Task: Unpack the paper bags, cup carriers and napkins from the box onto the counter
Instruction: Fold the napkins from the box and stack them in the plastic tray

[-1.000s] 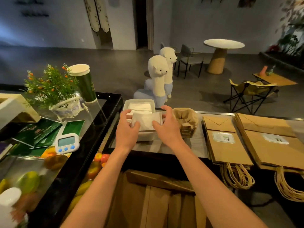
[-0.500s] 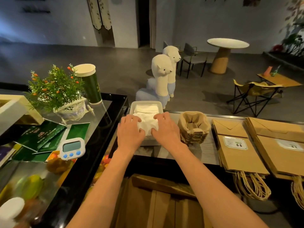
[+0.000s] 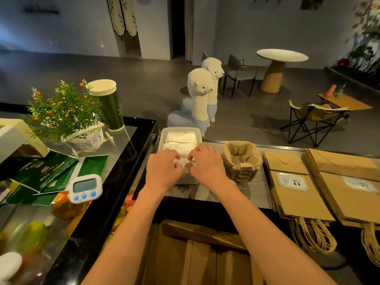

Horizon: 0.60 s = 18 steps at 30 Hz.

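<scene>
left hand point(image 3: 164, 171) and right hand point(image 3: 205, 167) gripping napkins point(image 3: 181, 139) in white tray point(image 3: 161, 138), fingers curling, cup carriers point(image 3: 242, 159) sitting just beside, paper bags point(image 3: 292, 194) lying on bench point(image 3: 255, 192)

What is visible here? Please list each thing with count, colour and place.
rectangular white plastic tray: one, white, middle of the counter
white paper napkins: one pile, white, in the tray
moulded brown pulp cup carriers: one stack, brown, right of tray
flat brown paper bags: two stacks, brown, counter's right end
cardboard box: one, brown, below the counter
white digital timer: one, white, left glass case
green potted plant: one, green, far left
tall green cup: one, green, beside plant
plush alpacas: two, white, floor behind counter
left hand: one, fingers curled on napkins
right hand: one, fingers curled on napkins
</scene>
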Available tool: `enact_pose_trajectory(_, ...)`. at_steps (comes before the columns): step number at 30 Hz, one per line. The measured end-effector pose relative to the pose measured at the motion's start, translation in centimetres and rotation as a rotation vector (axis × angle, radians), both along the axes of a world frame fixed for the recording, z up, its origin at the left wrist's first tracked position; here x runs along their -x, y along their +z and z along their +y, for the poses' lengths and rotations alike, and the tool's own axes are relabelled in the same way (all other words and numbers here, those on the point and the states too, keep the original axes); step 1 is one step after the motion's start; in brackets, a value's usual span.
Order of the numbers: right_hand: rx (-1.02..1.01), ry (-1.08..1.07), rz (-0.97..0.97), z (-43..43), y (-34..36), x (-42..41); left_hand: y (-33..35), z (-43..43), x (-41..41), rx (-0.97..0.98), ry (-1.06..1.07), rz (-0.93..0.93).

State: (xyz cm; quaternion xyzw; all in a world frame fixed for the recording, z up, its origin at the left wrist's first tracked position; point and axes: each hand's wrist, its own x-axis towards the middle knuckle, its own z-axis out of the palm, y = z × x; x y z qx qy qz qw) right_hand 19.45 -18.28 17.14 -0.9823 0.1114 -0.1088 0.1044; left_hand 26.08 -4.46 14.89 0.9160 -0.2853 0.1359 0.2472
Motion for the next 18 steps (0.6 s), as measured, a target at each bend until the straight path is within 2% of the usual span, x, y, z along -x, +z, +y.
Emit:
enact_pose_trajectory(4, -0.057, -0.017, -0.083, -0.2, 0.5, -1.3, 1.0, -1.1, -1.0, 0.067, -0.033, -0.014)
enact_pose_trajectory(9, -0.036, 0.052, 0.141, -0.3, -0.4, -2.3, 0.4, -1.7, -2.3, -0.363, -0.100, 0.107)
enact_pose_trajectory(12, -0.024, 0.052, 0.121, -0.9, 0.0, -3.1, 1.0, -1.9, -2.5, -0.325, -0.103, 0.163)
enact_pose_trajectory(15, -0.022, 0.000, 0.018, -1.2, 0.4, -4.2, 1.4, -2.7, -3.5, -0.222, -0.053, 0.100)
enact_pose_trajectory(18, 0.035, 0.059, 0.133, -1.2, -0.3, -5.2, 0.5, -3.5, -4.9, -0.317, -0.079, 0.145)
